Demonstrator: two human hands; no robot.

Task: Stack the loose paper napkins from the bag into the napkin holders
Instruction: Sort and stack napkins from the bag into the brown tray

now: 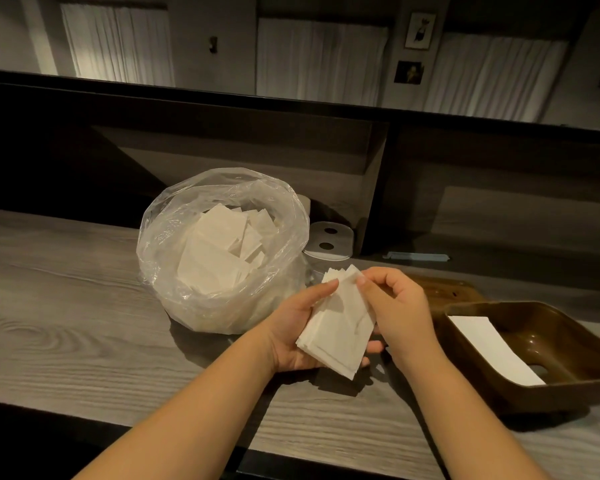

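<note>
Hands meet above a grey wooden counter (66, 323). The left hand (300, 327), palm up, cradles a stack of white napkins (340, 327), thumb pressed on top. The right hand (392, 306) curls over the stack, pinching its upper edge. A clear napkin bag (173, 237) sits just left; a brown holder (568, 344) sits right.

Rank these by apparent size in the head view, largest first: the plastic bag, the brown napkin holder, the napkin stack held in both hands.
1. plastic bag
2. brown napkin holder, partly cut off at the frame edge
3. napkin stack
</note>
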